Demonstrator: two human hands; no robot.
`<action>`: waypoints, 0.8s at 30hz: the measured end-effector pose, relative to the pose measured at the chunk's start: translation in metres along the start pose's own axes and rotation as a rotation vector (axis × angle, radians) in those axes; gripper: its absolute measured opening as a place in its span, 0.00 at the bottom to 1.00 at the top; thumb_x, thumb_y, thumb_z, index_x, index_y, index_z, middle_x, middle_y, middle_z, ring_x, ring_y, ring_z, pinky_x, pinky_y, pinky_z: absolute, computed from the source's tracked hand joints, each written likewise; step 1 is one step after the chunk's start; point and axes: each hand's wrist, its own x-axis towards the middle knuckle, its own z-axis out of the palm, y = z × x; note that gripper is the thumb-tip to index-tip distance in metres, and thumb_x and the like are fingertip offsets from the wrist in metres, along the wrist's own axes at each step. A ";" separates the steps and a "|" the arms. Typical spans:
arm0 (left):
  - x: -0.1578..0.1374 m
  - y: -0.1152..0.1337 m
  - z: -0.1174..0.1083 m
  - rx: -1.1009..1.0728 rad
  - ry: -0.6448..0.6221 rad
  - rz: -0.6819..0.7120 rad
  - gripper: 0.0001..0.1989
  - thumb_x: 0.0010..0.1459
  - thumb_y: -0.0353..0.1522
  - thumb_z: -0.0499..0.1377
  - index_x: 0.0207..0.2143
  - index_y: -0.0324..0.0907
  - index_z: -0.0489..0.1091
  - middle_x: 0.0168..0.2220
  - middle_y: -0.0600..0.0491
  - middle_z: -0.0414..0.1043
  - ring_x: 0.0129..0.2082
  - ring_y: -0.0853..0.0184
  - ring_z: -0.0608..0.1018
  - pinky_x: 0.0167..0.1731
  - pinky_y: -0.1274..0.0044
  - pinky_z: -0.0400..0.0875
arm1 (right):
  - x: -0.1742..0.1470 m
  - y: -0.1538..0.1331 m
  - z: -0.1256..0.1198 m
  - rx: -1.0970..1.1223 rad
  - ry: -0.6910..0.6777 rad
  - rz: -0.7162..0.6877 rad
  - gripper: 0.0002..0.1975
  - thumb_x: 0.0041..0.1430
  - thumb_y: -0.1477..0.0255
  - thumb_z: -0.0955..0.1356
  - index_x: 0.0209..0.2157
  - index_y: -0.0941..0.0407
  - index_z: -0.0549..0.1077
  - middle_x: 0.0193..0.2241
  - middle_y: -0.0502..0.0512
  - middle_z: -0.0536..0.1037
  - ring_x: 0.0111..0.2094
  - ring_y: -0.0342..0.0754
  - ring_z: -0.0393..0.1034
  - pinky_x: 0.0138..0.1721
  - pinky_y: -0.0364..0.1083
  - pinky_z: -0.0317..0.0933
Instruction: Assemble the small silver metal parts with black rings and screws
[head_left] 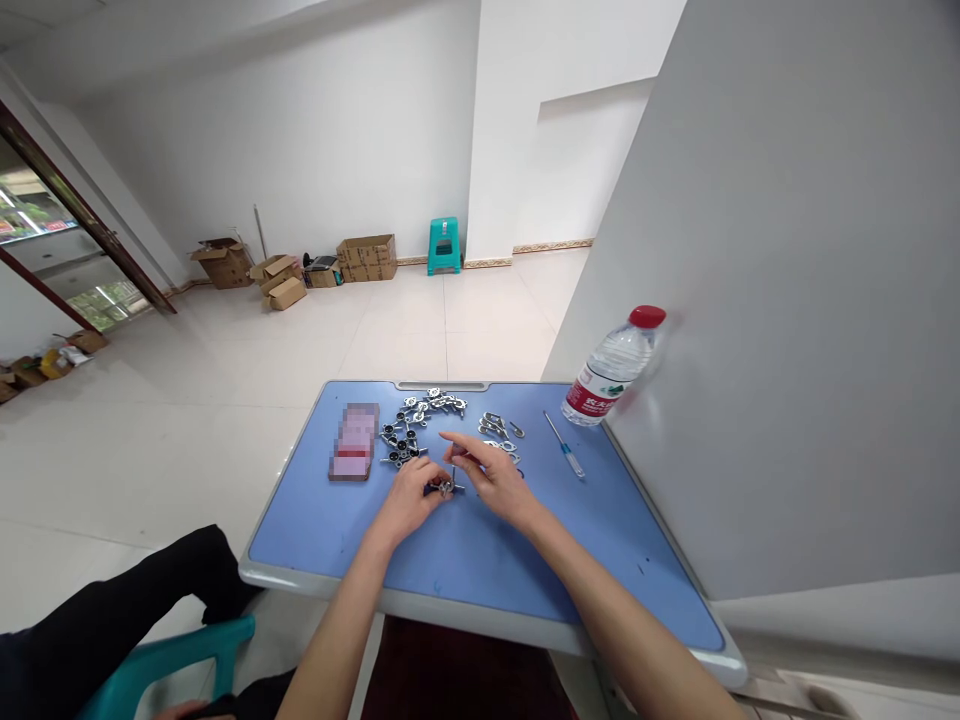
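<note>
Left fingers are pinching a silvery metal fitting, stem pointing rightward; right fingers are pinching an upright shaft.

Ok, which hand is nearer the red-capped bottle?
Right. The right hand is left of the bottle and closer to the camera; the left hand is farther left, holding a small metal part.

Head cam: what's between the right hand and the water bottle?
In the head view, some flat metal plates sit just beyond the right hand; the thin blue-handled tool lies nearer the water bottle.
</note>
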 end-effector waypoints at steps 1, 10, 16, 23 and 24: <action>0.000 0.000 0.000 -0.002 0.000 -0.002 0.02 0.56 0.28 0.60 0.33 0.43 0.72 0.33 0.54 0.70 0.38 0.64 0.70 0.40 0.73 0.64 | -0.001 -0.001 0.000 -0.001 -0.010 0.002 0.20 0.65 0.75 0.59 0.56 0.50 0.68 0.35 0.53 0.76 0.34 0.46 0.72 0.39 0.48 0.68; 0.000 0.001 0.000 0.016 -0.006 0.012 0.02 0.57 0.29 0.59 0.34 0.42 0.72 0.33 0.54 0.70 0.38 0.64 0.70 0.40 0.73 0.64 | 0.000 0.001 0.003 -0.076 0.090 0.026 0.15 0.64 0.73 0.62 0.50 0.51 0.72 0.33 0.54 0.74 0.32 0.46 0.70 0.37 0.47 0.68; 0.000 0.002 0.000 0.007 0.011 0.003 0.01 0.57 0.29 0.60 0.33 0.42 0.71 0.34 0.54 0.70 0.38 0.64 0.71 0.39 0.73 0.64 | -0.001 -0.005 0.003 0.057 0.125 0.019 0.17 0.65 0.75 0.60 0.53 0.50 0.68 0.35 0.53 0.76 0.35 0.45 0.72 0.38 0.46 0.69; 0.000 -0.006 0.005 0.015 0.018 0.010 0.03 0.56 0.27 0.59 0.34 0.41 0.70 0.34 0.52 0.71 0.38 0.63 0.71 0.39 0.73 0.65 | -0.007 -0.007 0.012 -0.018 -0.002 -0.061 0.16 0.66 0.75 0.60 0.53 0.51 0.68 0.38 0.55 0.78 0.37 0.47 0.73 0.41 0.48 0.69; 0.000 -0.006 0.006 0.012 0.019 0.011 0.03 0.56 0.27 0.59 0.35 0.42 0.70 0.35 0.52 0.71 0.38 0.63 0.71 0.39 0.73 0.65 | -0.008 -0.007 0.012 -0.031 -0.007 -0.067 0.16 0.66 0.75 0.60 0.53 0.51 0.68 0.38 0.55 0.78 0.38 0.47 0.73 0.41 0.48 0.69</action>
